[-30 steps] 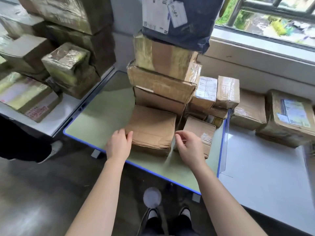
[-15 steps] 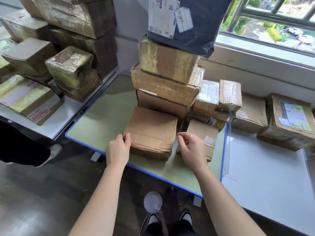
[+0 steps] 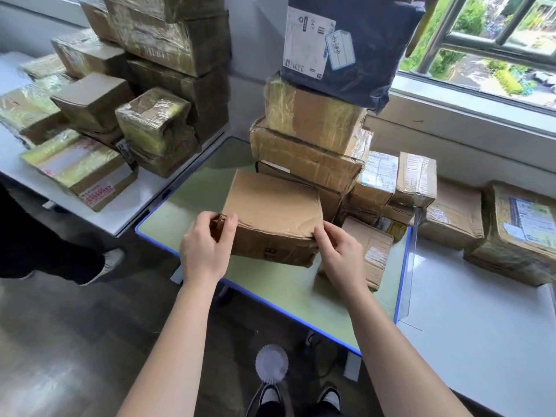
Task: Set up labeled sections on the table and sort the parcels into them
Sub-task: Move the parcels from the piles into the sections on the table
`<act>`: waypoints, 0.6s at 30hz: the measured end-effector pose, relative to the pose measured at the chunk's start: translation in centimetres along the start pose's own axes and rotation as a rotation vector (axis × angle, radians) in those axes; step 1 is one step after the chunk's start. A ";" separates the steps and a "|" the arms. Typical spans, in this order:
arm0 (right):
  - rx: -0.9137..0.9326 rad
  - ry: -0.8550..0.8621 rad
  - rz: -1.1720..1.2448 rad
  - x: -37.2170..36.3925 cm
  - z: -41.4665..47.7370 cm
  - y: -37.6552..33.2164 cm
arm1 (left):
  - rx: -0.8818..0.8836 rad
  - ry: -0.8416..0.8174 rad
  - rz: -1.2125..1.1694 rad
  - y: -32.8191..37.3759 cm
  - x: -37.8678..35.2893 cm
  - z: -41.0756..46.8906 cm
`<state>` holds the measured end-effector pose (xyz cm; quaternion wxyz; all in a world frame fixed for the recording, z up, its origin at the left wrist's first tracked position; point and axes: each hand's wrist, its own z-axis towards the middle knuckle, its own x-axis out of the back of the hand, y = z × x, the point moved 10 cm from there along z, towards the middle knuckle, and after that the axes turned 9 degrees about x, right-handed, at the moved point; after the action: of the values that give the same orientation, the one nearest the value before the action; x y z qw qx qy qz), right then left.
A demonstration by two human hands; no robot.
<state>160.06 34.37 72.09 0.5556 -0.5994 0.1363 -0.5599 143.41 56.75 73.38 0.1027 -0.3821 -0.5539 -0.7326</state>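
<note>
Box [image 3: 272, 206] now up off the green bench [image 3: 282, 284], near edge tilted higher than half a second back, when it sat flat with the hands only at its corners. Left hand [image 3: 204, 248] wrapped round the near-left corner, thumb on top, fingers [image 3: 230, 224] clamped on the cardboard. Right hand [image 3: 340, 254] pinching the near-right corner, fingers [image 3: 323, 233] closed on the crumpled edge. Far edge of the box close against the tall stack [image 3: 310, 152] behind, whether touching it cannot be told; dark mailer bag [image 3: 355, 49] perched on top of that stack. Smaller box [image 3: 370, 248] just beside the right hand, partly hidden by it. More parcels piled on the white bench to the left [image 3: 99, 206], more again on the white bench to the right [image 3: 481, 326]. No section labels showing anywhere on the benches. So: grip secured, lift begun, one parcel leaving the pile, sorting probably barely under way with most of the pile untouched. Printing visible on the box's near face, too blurred to read, no shipping label in sight on top, so likely a turn needed to find one before picking a destination. Worth watching: the stack behind looks top-heavy, and a drag against it could bring the bag down; a clean pull toward the body looks safest.
</note>
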 end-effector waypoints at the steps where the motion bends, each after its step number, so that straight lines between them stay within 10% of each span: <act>1: 0.010 0.009 0.014 0.2 0.1 -0.3 | -0.018 -0.001 -0.026 0.2 0.3 -0.3; 18: -0.013 0.010 0.354 1.6 -0.6 -0.8 | -0.046 0.101 -0.127 3.4 2.8 -1.7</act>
<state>159.74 33.07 73.43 0.6410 -0.5669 0.2460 -0.4552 142.68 54.74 77.66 0.0748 -0.3109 -0.5542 -0.7685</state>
